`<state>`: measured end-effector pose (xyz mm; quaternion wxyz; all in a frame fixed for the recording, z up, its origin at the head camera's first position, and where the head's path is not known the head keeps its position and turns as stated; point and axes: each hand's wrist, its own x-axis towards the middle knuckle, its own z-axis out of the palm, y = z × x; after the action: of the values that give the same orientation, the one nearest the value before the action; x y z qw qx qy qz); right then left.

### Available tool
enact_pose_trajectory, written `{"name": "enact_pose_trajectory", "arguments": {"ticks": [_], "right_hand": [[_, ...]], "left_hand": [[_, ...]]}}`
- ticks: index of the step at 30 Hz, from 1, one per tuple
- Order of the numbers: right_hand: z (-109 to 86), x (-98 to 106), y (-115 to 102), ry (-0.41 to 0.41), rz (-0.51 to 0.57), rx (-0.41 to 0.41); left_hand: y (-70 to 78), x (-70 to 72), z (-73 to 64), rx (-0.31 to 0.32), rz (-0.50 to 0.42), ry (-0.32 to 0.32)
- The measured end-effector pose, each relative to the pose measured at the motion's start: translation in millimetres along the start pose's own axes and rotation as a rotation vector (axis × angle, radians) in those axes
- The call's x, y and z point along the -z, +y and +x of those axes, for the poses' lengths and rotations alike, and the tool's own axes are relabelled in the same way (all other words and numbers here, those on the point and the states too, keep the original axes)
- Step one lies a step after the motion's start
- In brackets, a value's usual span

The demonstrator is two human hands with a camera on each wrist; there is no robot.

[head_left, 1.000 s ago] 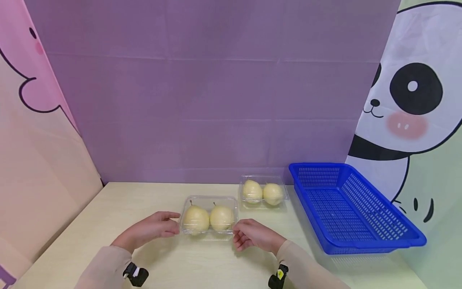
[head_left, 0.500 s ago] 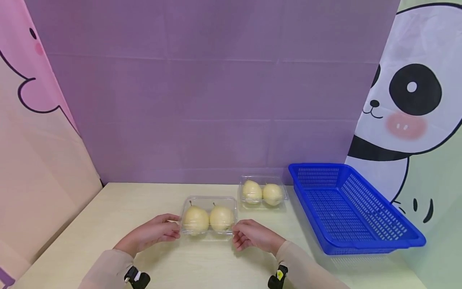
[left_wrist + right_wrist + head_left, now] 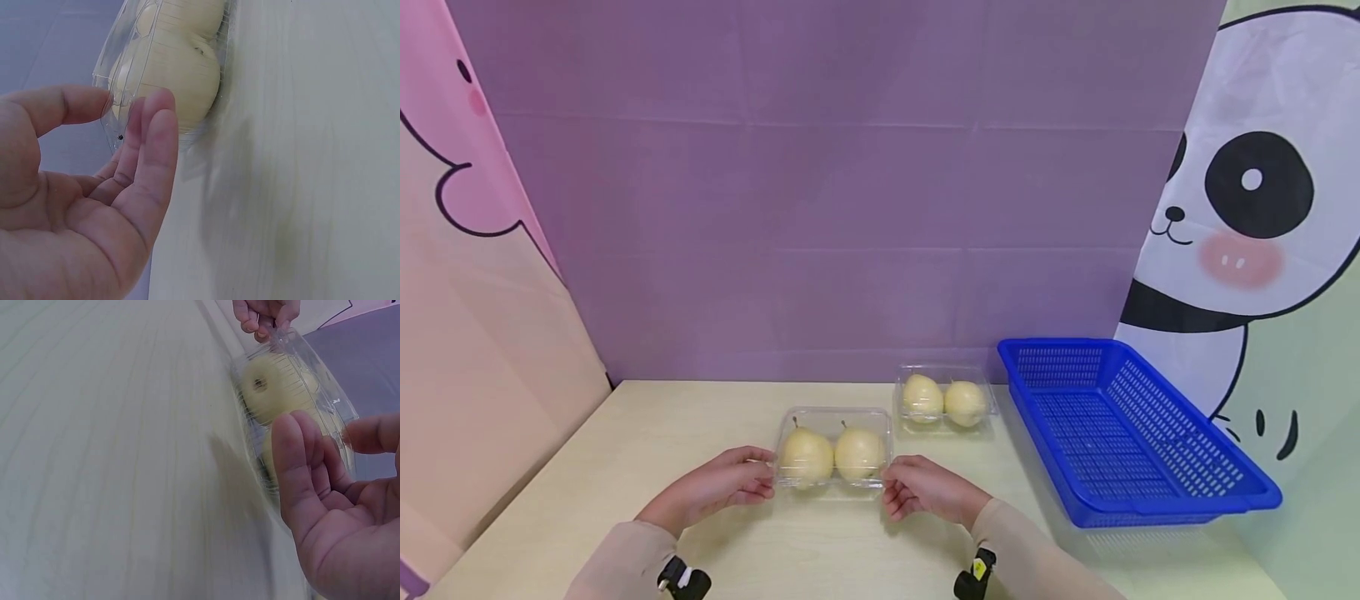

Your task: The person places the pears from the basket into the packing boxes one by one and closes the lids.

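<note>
Two pale yellow pears (image 3: 807, 457) sit side by side in a clear plastic fruit box (image 3: 880, 412) on the table, in the middle of the head view. At the box's left end my left hand (image 3: 722, 483) pinches the edge between thumb and fingers. My right hand (image 3: 931, 489) pinches the front right corner, its other fingers curled. In the left wrist view the thumb (image 3: 81, 103) and fingertips lie on either side of the plastic edge. The right wrist view has the right fingers (image 3: 300, 462) partly covering a pear, with the left hand at the far end.
Behind and to the right stands a second clear box (image 3: 947, 369) with two pears (image 3: 922, 397). A blue plastic basket (image 3: 1060, 467) with perforated walls stands at the right of the light wooden table (image 3: 820, 550). A purple cloth (image 3: 850, 208) hangs behind the table.
Over the last second the left hand's fingers have drawn closer together at the box's left end. The right hand, the box and the pears stay in place.
</note>
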<state>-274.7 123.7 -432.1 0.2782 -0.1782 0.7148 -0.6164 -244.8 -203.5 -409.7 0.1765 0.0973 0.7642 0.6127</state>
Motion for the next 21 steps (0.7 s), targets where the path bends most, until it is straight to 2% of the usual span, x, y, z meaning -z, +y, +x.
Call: {"name": "enact_pose_trajectory", "arguments": {"ticks": [13,21], "right_hand": [[1.3,2.1,2.8,-0.005,0.028,-0.014],[0.9,2.5,3.1,-0.012,0.025,-0.022]], "left_hand": [[-3.0,-2.2,0.1,-0.014,-0.013,0.011],[-5.6,-5.8,1.7,0.009,-0.011,0.046]]}}
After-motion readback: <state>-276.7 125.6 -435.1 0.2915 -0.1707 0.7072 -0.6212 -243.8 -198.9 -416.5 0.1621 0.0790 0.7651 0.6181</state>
